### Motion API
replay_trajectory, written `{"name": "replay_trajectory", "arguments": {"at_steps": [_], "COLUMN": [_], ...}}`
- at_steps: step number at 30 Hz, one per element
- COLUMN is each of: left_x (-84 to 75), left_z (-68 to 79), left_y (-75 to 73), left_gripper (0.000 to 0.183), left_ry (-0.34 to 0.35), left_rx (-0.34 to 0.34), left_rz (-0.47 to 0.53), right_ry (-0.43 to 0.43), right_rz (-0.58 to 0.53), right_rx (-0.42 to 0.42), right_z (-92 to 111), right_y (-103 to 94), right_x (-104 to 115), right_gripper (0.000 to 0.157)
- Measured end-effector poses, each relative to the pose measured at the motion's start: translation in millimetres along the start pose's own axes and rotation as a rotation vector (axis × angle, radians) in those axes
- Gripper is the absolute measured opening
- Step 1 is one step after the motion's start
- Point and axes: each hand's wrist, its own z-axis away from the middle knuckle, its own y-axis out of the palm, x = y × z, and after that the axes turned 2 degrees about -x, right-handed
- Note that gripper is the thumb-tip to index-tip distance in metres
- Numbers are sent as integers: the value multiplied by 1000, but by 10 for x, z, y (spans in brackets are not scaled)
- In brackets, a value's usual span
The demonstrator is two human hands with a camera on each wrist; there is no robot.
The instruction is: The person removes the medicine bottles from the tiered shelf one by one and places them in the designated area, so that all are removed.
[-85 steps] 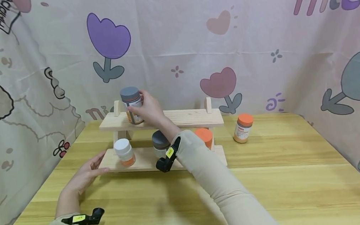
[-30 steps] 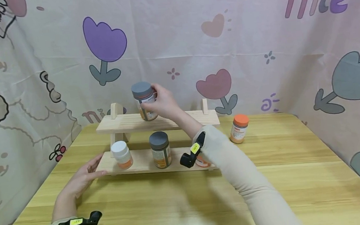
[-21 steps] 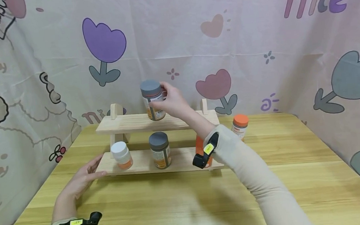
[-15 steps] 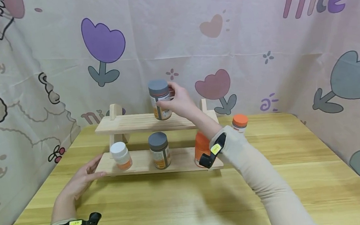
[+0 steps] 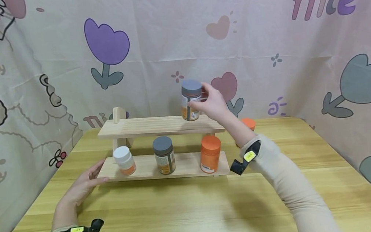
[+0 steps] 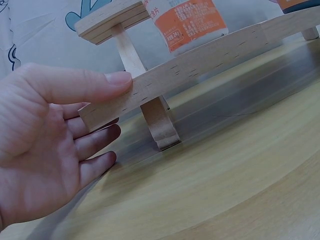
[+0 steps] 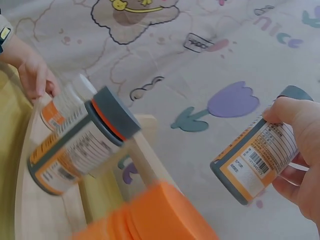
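Note:
My right hand [image 5: 214, 104] grips a grey-lidded supplement bottle [image 5: 189, 108] over the right part of the upper board of a two-tier wooden shelf [image 5: 146, 126]. In the right wrist view, the bottle's base [image 7: 232, 185] shows against the cloth, with thumb and fingers round its side. My left hand [image 5: 83, 184] holds the left end of the lower board; the left wrist view shows its thumb [image 6: 100, 86] on the board's edge and the other fingers beyond the end. On that lower board stand a white-lidded bottle [image 5: 124, 162], another grey-lidded bottle [image 5: 164, 156] and an orange bottle [image 5: 210, 156].
Behind my right forearm stands an orange-lidded bottle [image 5: 248, 123], partly hidden, on the wooden table [image 5: 167, 213]. A printed cloth [image 5: 171, 28] hangs behind and at the sides. An upright peg [image 5: 119, 115] rises at the upper board's left end.
My right hand has carried the grey-lidded bottle rightward along the upper board, from its left end to its right. The orange bottle below has come into full sight. My left hand stays put.

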Motion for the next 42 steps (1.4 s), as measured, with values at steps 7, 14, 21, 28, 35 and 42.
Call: {"name": "replay_trajectory", "arguments": {"at_steps": [7,14,21,28,35,42], "left_x": [2,23,14,-14,-30,-27], "left_z": [14,18,13,20,17,-3], "left_y": [16,26,13,-1,5,12], "left_gripper": [83,82,83,83,83,83], "left_ry": [-13,-7,-19,-27,-25,-10], "left_rx": [-7,-3,-5,-19,-20,-17], "left_rz": [-9,0,-7,-9,-17,-21], "right_ry": [5,68,137,185,261,312], "right_rz": [-21,10,87,168,222,238], "right_rx": [-58,-119,-187,-278,-323,-331], "right_z": [112,259,450,597,728,829], "right_y": [-358,-702,-1060,-1382,-1602,-1735], "right_x": [-177,-379,-566,-775,-1005,-1200], "right_gripper": [63,63,65,66,71,73]}}
